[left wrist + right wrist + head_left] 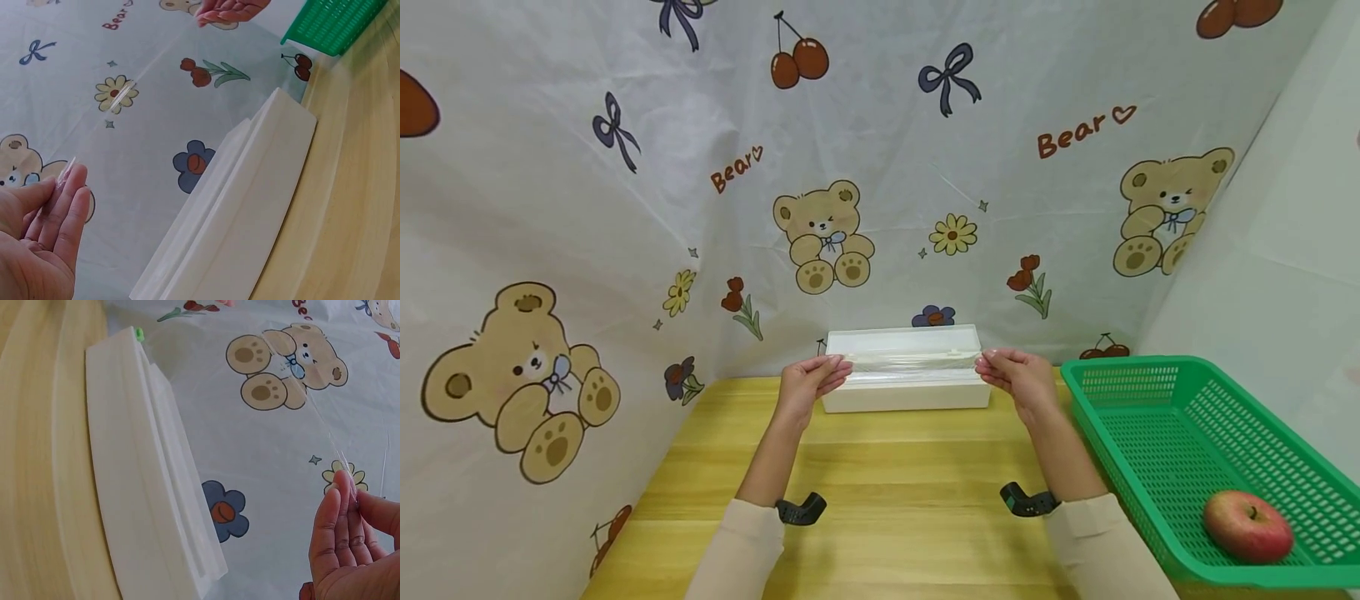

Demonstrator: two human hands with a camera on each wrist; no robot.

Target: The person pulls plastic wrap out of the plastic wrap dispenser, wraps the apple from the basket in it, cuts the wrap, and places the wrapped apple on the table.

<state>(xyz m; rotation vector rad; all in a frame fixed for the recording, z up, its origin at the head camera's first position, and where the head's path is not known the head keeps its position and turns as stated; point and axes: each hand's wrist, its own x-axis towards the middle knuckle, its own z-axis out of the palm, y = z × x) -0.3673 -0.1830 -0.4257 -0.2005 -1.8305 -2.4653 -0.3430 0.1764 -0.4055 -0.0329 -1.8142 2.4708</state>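
Observation:
Clear cling film [910, 363] is stretched between my two hands, above a long white cling film box [906, 398] near the back of the table. The box's lid [902, 338] stands raised at the rear. My left hand [805, 385] pinches one end of the film's edge between thumb and fingers, also visible in the left wrist view. At the opposite end, my right hand [1024, 379] pinches the film the same way. The film's thin edge [334, 447] shows in the right wrist view. Being transparent, its full extent is hard to make out.
To the right stands a green plastic basket [1138, 500] with a red apple [1247, 527] inside. A pale sheet printed with bears [823, 237] hangs behind and to the left. Everything rests on a wooden tabletop [917, 500].

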